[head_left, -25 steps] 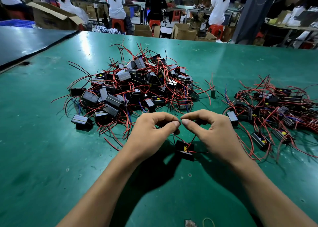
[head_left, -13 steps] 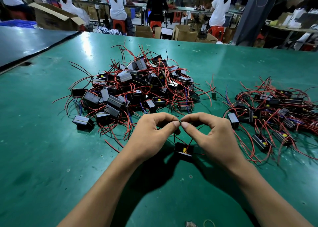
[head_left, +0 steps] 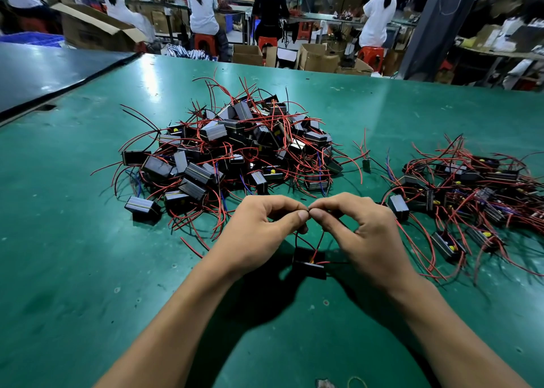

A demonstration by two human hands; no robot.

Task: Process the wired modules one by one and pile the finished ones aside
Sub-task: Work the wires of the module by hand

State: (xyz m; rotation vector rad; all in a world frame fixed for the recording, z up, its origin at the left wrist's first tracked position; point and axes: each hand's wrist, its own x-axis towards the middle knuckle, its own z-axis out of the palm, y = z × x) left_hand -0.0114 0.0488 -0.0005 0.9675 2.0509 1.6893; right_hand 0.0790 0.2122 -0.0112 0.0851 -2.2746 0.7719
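Single black module (head_left: 309, 263): small box, flat on green table (head_left: 88, 270), in front of both piles, apart from each, yellow part visible inside. Thin red and black wires (head_left: 320, 242) rising from it, ends pinched together between left hand (head_left: 265, 228) and right hand (head_left: 362, 231). Behind, centre-left: large heap (head_left: 235, 152), black boxes tumbled, red wires tangled, few blue. Far right: flatter second pile (head_left: 471, 193), spread out, yellow parts showing.
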